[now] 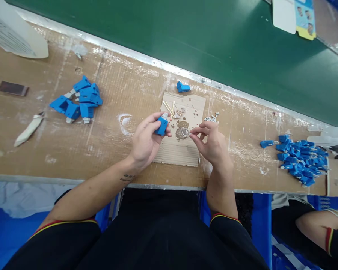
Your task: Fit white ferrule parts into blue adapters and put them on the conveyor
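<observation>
My left hand (pixel 148 140) is wrapped round a blue part (pixel 161 126) with a light grey piece at its top, above the left side of a stained cardboard sheet (pixel 183 153). The fingers of my right hand (pixel 210 140) are pinched together at the right edge of a small clear round dish (pixel 183 133); whatever is between the fingertips is too small to make out. Several cotton swabs (pixel 171 110) lie on the sheet behind my left hand. Small grey pieces (pixel 211 119) sit just behind my right hand. One blue part (pixel 183 87) rests at the sheet's back edge.
Several blue parts (pixel 86 95) are grouped at the left, with a taped tool (pixel 29 130) and a dark block (pixel 13 88) farther left. A large blue pile (pixel 302 159) is at the right. Beyond the metal edge runs a green surface (pixel 186 37). Another person's arm (pixel 315 228) shows at lower right.
</observation>
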{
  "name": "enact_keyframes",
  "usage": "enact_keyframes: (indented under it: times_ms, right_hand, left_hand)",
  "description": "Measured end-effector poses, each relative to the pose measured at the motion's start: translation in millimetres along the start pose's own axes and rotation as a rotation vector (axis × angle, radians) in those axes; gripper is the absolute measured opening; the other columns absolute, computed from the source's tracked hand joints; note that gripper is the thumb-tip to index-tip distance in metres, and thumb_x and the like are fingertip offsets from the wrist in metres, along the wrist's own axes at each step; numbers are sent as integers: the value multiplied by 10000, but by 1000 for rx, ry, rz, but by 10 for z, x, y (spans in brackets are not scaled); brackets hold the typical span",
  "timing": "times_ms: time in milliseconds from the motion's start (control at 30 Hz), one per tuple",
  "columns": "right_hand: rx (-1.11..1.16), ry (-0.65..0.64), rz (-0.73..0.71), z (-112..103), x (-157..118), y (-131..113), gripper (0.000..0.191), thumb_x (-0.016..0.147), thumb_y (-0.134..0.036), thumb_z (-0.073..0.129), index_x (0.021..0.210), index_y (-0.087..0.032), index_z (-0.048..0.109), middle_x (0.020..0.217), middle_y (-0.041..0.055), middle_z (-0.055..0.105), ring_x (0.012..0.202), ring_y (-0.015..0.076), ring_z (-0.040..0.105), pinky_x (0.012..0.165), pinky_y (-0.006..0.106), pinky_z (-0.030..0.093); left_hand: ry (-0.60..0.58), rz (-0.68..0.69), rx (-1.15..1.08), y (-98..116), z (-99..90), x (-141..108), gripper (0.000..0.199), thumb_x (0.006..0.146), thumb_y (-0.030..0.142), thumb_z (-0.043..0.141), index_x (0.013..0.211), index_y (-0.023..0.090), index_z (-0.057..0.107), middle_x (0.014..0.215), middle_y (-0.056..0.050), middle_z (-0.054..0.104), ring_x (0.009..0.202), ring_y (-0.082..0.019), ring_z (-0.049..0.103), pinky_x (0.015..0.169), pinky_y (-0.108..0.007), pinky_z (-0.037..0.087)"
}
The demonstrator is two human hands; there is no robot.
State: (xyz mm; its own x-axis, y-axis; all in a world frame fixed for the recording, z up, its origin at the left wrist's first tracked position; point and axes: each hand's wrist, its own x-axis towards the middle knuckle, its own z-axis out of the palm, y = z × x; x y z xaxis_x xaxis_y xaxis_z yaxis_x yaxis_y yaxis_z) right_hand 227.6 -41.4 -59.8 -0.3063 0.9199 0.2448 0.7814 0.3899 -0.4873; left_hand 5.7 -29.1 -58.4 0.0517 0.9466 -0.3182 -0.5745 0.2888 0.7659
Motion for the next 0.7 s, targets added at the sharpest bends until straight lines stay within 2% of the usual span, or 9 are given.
enact_keyframes:
  times_ms: [133,267,500,700]
  right_hand:
    - [-29,-16,-49,10,12,1,235,1034,-296,600,1200,-271,437,973,62,849,717,209,772,611,310,566]
    - [-22,-10,-77,14,11,0,229,1038,-278,596,1216,-267,452,988,63,851,751,217,785,617,307,561]
    - [0,-1,-87,32,4,-15,252,1038,-266,616,1229,-267,451,1013,69,857,770,222,800,639,311,578]
    - [3,4,-101,26,13,-7,235,1046,-271,623,1201,-266,447,994,62,854,762,206,797,629,301,585]
  left_hand:
    - [-37,-9,-24,-19,3,-19,182,843,225,716,1024,206,716,890,-26,690,787,-153,669,768,-331,641]
    - [-61,-11,-38,-23,-3,-33,215,815,230,781,1020,203,722,924,-19,699,811,-149,692,754,-326,662]
    - [-70,-25,-26,-20,-11,-35,200,821,217,797,1002,197,715,934,-18,699,822,-153,703,787,-369,686]
    - [-57,-18,-17,-26,-31,-26,213,806,222,810,1002,187,735,935,-17,716,805,-149,697,768,-357,670]
